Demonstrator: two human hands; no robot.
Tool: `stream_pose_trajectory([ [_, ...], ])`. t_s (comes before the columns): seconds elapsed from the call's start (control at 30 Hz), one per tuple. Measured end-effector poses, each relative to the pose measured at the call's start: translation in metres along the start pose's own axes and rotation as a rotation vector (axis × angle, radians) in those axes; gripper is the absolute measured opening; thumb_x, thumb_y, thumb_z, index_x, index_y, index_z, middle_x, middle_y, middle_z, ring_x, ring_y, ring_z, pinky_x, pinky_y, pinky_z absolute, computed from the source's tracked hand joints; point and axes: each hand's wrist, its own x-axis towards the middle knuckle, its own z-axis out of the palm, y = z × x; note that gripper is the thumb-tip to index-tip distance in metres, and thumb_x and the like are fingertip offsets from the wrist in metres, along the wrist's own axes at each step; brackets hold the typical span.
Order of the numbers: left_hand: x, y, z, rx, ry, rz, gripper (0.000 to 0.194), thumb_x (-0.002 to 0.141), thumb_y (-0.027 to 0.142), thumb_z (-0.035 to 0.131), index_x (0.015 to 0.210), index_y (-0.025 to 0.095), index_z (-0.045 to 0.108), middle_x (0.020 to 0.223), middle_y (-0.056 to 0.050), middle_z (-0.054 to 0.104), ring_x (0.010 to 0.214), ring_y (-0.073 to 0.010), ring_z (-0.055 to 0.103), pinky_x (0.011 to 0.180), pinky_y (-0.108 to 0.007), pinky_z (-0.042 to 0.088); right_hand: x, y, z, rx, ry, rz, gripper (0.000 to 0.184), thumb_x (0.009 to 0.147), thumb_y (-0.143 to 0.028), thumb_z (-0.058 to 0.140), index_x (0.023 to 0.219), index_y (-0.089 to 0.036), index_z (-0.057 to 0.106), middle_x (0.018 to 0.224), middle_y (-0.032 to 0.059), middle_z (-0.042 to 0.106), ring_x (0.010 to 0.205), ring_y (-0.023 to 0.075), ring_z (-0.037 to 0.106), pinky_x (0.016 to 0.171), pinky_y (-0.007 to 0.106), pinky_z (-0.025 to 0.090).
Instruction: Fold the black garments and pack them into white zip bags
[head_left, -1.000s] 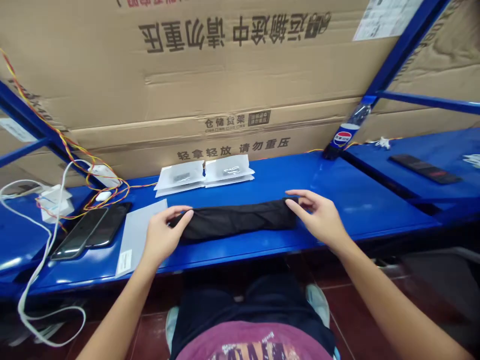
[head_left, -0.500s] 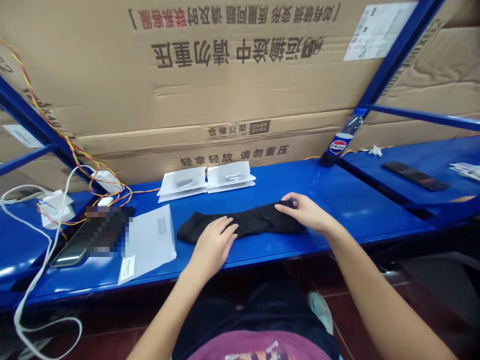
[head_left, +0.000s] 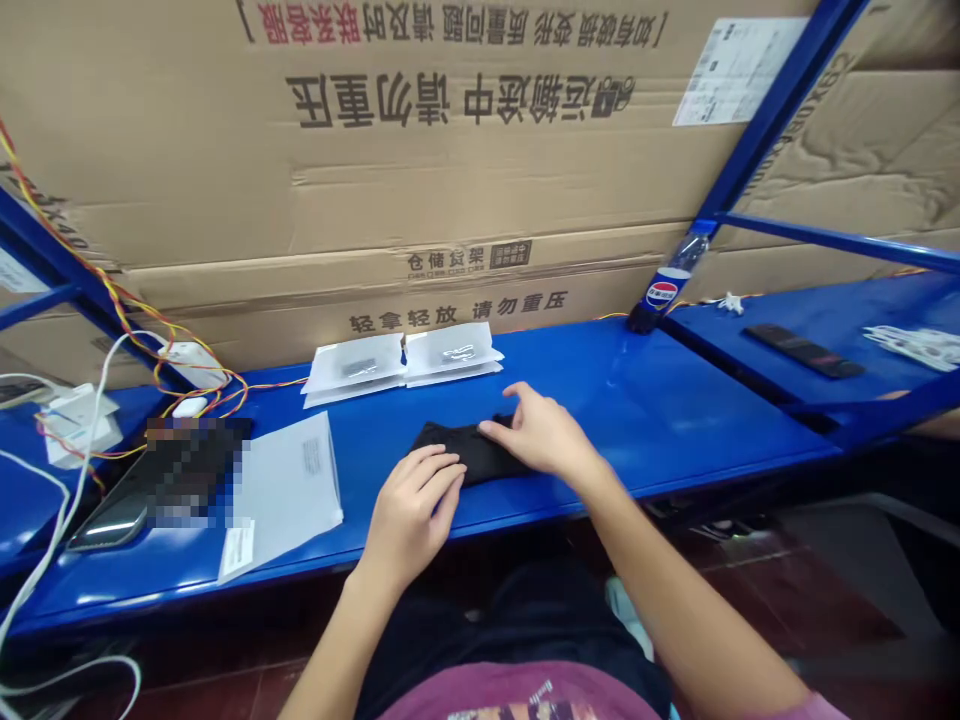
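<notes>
A black folded cloth (head_left: 486, 458) lies near the front edge of the blue shelf (head_left: 630, 420), short and doubled over. My left hand (head_left: 420, 495) rests on its left part, fingers stretched out and lying flat. Over the right part is my right hand (head_left: 544, 432); its thumb touches the cloth while the index finger is raised apart from it. The other fingers of that hand are partly hidden. What kind of textile the cloth is, I cannot make out.
Left of the cloth lies a white plastic packet (head_left: 289, 490), beside a dark phone (head_left: 112, 520). Two clear packs (head_left: 356, 365) lie behind. A cola bottle (head_left: 664, 285) leans by the right post. White cables (head_left: 94, 430) run along the left, and cardboard (head_left: 465, 190) closes the back.
My right hand has moved left, bringing the right end of the black cloth over, and the cloth is now shorter. My left hand stays on its left part. The view has shifted slightly.
</notes>
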Motion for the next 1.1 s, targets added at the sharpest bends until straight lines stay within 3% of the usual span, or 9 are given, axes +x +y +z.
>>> stream_pose_trajectory([
  [0.07,-0.002,-0.003,-0.005,-0.001,-0.002,-0.011,0.024,0.101,0.015,0.063,0.115,0.025,0.079,0.11,-0.008,0.083,0.114,-0.0287,0.076,0.097,-0.048,0.066,-0.013,-0.004,0.018,0.043,0.002,-0.02,0.038,0.087,-0.052,0.075,0.112,-0.024,0.069,0.071,0.0029,0.071,0.072,0.0274,0.07,0.066,0.037,0.052],
  [0.23,-0.012,-0.012,-0.02,0.052,0.028,-0.052,0.019,0.1,0.016,0.065,0.11,0.026,0.078,0.108,-0.008,0.082,0.112,-0.0284,0.075,0.096,-0.048,0.066,-0.041,0.033,0.009,0.011,0.381,0.058,0.043,0.091,-0.068,0.064,0.096,-0.026,0.071,0.082,0.0081,0.072,0.073,0.0278,0.067,0.067,0.04,0.052],
  [0.37,-0.019,-0.017,-0.017,0.055,0.051,-0.063,0.017,0.099,0.015,0.067,0.108,0.025,0.077,0.106,-0.006,0.082,0.108,-0.0273,0.076,0.093,-0.046,0.066,-0.051,0.061,0.006,-0.155,0.311,0.066,0.045,0.081,-0.07,0.072,0.073,-0.028,0.06,0.085,0.012,0.07,0.084,0.0348,0.066,0.071,0.045,0.051],
  [0.5,-0.022,-0.015,-0.012,0.005,0.054,-0.067,0.02,0.098,0.014,0.068,0.113,0.025,0.077,0.111,-0.007,0.082,0.115,-0.0278,0.074,0.096,-0.046,0.065,-0.049,0.068,0.005,0.048,0.256,0.103,0.04,0.084,-0.062,0.069,0.07,-0.028,0.056,0.074,0.0062,0.066,0.075,0.029,0.063,0.067,0.04,0.048],
  [0.63,-0.024,-0.013,-0.014,-0.042,0.057,-0.088,0.017,0.097,0.015,0.069,0.107,0.025,0.078,0.111,-0.007,0.083,0.114,-0.0276,0.075,0.095,-0.046,0.065,-0.046,0.047,-0.001,0.205,0.511,0.136,0.031,0.085,-0.052,0.074,0.08,-0.027,0.054,0.079,0.0043,0.065,0.069,0.0245,0.06,0.065,0.038,0.047],
  [0.77,-0.024,-0.01,-0.016,-0.076,0.094,-0.12,0.015,0.098,0.014,0.068,0.101,0.025,0.078,0.102,-0.006,0.083,0.105,-0.0259,0.077,0.091,-0.045,0.066,-0.054,0.002,0.022,0.04,0.674,-0.191,0.017,0.093,-0.035,0.068,0.086,-0.027,0.055,0.093,0.009,0.066,0.091,0.0296,0.062,0.081,0.043,0.051],
  [0.9,-0.024,-0.011,-0.024,0.012,0.207,-0.151,0.015,0.099,0.015,0.065,0.102,0.024,0.077,0.097,-0.005,0.083,0.096,-0.0241,0.077,0.09,-0.044,0.065,-0.065,-0.026,0.061,-0.142,0.334,-0.521,0.02,0.098,-0.038,0.069,0.085,-0.026,0.059,0.089,0.0087,0.067,0.089,0.0298,0.062,0.079,0.045,0.049],
  [1.0,-0.024,-0.023,-0.04,0.287,0.272,-0.294,0.014,0.101,0.024,0.063,0.102,0.022,0.078,0.105,-0.008,0.082,0.101,-0.0264,0.075,0.095,-0.045,0.061,-0.069,-0.026,0.073,-0.117,0.29,-0.6,0.025,0.101,-0.046,0.068,0.089,-0.024,0.064,0.091,0.0084,0.069,0.093,0.0287,0.065,0.083,0.045,0.052],
  [1.1,-0.022,-0.043,-0.054,0.597,0.161,-0.57,0.037,0.1,0.043,0.063,0.119,0.014,0.076,0.129,-0.02,0.074,0.123,-0.0384,0.068,0.104,-0.052,0.056,-0.07,-0.019,0.071,-0.118,0.393,-0.591,0.034,0.104,-0.049,0.062,0.117,-0.018,0.069,0.119,0.0157,0.072,0.127,0.0352,0.062,0.108,0.055,0.05],
])
